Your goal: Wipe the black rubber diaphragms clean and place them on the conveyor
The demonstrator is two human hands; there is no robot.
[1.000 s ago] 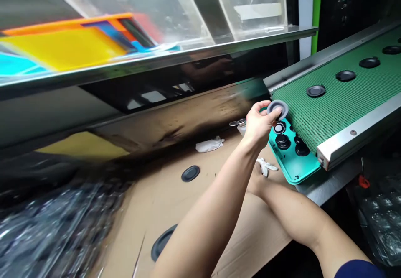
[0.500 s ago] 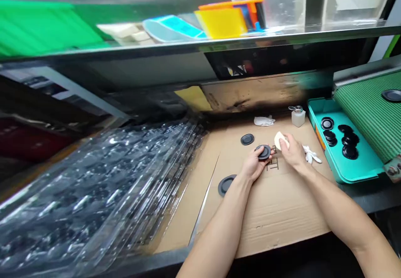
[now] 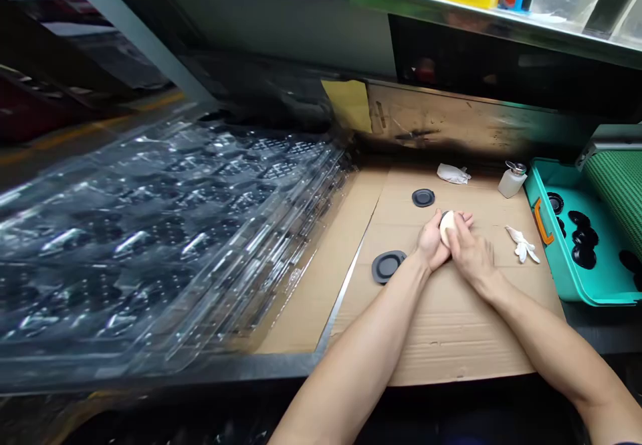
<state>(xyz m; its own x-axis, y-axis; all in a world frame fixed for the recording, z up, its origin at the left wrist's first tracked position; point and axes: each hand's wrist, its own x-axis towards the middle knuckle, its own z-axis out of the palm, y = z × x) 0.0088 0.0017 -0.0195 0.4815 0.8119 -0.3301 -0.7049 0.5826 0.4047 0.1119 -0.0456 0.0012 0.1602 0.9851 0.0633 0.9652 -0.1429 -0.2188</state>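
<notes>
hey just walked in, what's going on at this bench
A person's left hand holds a dark piece, mostly hidden behind a pale pad that the right hand holds against it. Two more dark pieces lie on the cardboard. Black parts sit in the teal tray at right; clear plastic trays are stacked at left.

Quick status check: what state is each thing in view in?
Left hand: palm up, holding a dark disc.
Right hand: holding a cream pad against it.
Smaller loose disc: flat on the cardboard.
Larger loose disc: flat there too.
White bottle: upright, contents not visible.
White glove-like item: crumpled, lying loose.
Teal bin: open-topped, holding black parts.
Clear trays: stacked, blurred.
Green conveyor: running or stopped, cannot tell.
</notes>
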